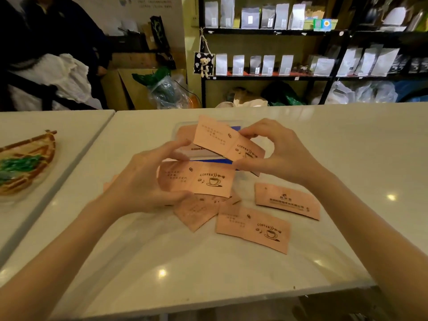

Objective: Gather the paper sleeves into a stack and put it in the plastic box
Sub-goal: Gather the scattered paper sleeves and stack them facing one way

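1. The left hand point(148, 181) gripped a paper sleeve point(196, 179), long axis left-right, above the table point(185, 274).
2. The right hand point(275, 156) pinched a second sleeve point(222, 140), tilted down rightward, over the plastic box point(183, 128).

Pale salmon-pink paper sleeves on a glossy white bench.

The paper sleeves point(252, 230) are salmon pink with dark brown print: a steaming cup on a saucer, the word COFFEE, small bean marks and lines of fine text. One sleeve at the right point(287, 201) shows only a small dark logo above a line of text. The plastic box point(183, 126) is clear and faintly bluish, with a strong blue strip showing inside. The bench point(208, 274) is white with small bright light spots. The woven basket point(30, 163) at the left is banded brown and tan, holding something green.
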`<state>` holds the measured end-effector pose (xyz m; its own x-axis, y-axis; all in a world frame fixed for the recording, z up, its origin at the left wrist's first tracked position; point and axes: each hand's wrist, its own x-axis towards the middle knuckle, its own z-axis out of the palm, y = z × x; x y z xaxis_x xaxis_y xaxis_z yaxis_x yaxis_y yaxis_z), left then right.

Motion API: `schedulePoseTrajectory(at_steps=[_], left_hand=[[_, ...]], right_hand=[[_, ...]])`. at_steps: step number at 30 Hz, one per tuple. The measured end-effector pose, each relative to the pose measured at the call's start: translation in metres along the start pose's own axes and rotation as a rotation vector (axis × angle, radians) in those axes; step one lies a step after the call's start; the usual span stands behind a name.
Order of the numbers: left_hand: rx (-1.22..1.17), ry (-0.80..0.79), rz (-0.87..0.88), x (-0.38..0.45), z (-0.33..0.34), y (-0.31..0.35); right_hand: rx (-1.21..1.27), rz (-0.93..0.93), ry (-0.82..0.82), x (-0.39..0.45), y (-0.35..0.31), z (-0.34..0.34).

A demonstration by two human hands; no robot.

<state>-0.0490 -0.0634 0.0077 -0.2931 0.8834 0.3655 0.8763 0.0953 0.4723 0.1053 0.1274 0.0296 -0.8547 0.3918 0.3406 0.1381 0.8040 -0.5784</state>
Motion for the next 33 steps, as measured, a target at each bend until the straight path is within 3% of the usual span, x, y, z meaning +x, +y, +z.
schedulePoseTrajectory(at_steps=[6, 19, 28, 33], left_hand=[[0.06, 0.024, -0.156, -0.015, -0.024, -0.029], [-0.109, 0.036, -0.463, -0.043, -0.022, -0.08], [0.006, -0.085, -0.418, -0.043, -0.02, -0.092], [0.106, -0.116, -0.282, -0.032, -0.017, -0.071]], right_hand=[[0.02, -0.1, 0.032, 0.035, -0.028, 0.043], [-0.225, -0.205, -0.299, 0.056, -0.044, 0.116], [-0.379, -0.267, -0.388, 0.054, -0.035, 0.131], [-0.261, -0.201, -0.369, 0.047, -0.033, 0.11]])
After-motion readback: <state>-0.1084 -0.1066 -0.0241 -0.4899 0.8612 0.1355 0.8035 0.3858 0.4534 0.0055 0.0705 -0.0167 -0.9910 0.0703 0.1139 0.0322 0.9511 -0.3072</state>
